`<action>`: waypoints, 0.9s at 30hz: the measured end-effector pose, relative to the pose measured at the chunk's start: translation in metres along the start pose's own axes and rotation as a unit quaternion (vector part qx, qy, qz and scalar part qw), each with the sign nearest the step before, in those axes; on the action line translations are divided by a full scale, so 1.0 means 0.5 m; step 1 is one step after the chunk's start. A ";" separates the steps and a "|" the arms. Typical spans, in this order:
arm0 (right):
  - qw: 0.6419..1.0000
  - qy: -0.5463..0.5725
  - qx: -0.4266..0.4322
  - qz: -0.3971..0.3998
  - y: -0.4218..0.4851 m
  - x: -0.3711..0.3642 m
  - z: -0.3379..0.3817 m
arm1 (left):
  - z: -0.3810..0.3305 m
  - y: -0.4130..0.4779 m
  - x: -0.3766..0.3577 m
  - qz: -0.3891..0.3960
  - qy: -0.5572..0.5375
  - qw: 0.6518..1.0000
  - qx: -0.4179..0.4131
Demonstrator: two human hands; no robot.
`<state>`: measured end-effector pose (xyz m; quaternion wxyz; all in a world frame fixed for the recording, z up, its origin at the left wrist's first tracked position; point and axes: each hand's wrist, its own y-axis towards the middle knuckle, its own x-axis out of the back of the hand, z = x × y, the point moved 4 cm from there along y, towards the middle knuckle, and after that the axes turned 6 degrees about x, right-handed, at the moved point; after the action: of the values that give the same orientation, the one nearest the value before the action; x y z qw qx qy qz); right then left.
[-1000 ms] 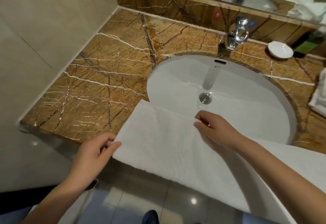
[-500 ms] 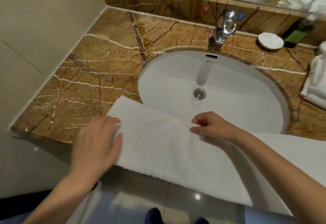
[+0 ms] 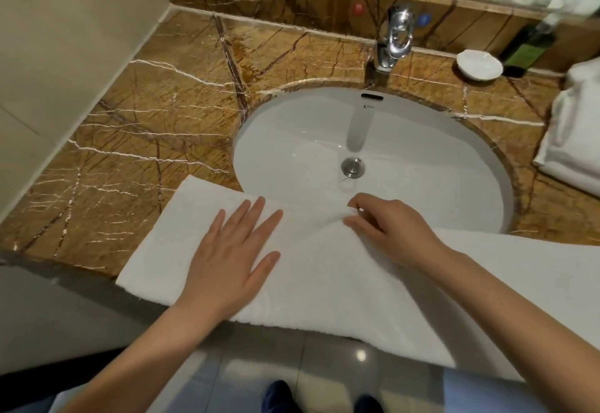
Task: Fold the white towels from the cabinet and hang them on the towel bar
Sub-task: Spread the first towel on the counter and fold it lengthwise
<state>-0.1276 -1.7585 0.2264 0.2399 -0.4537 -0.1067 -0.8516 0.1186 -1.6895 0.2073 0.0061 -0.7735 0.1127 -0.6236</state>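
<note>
One illegible sink logo (image 3: 368, 107); right hand (image 3: 391, 230) pinches towel (image 3: 311, 292).

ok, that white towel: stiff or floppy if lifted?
Probably floppy: the white towel puckers where the right hand pinches it and droops over the counter edge. Likely not slippery; nap looks thick. Overhang may drag it off.

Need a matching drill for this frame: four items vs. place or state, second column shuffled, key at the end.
1 left hand
2 right hand
3 soap dish
4 folded towel stack

A on the countertop, cut off at the picture's right edge
B pinches the spread towel's far edge
C between the faucet and a dark bottle
D lies flat on the spread towel

Pairs: 1-D, 2-B, 3-C, 4-A
</note>
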 end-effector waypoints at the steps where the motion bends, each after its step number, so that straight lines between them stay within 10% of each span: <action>1: 1.000 -0.017 -0.022 -0.013 0.005 0.001 -0.001 | 0.004 0.000 0.002 -0.001 -0.001 1.000 0.006; 12: 0.954 0.190 -0.180 0.148 -0.043 0.040 -0.101 | -0.034 0.074 0.051 -0.056 -0.070 0.996 -0.023; 18: 0.956 0.181 -0.147 0.178 -0.076 0.091 -0.136 | -0.110 0.183 0.017 0.121 -0.100 0.983 -0.091; 27: 0.996 -0.074 -0.048 -0.014 -0.128 0.086 -0.134 | -0.121 0.176 0.002 0.020 -0.112 0.992 -0.063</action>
<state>-0.2287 -1.7434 0.2264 0.1975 -0.5246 -0.0898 -0.8232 0.0457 -1.7675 0.2085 -0.0178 -0.8348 0.1655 -0.5248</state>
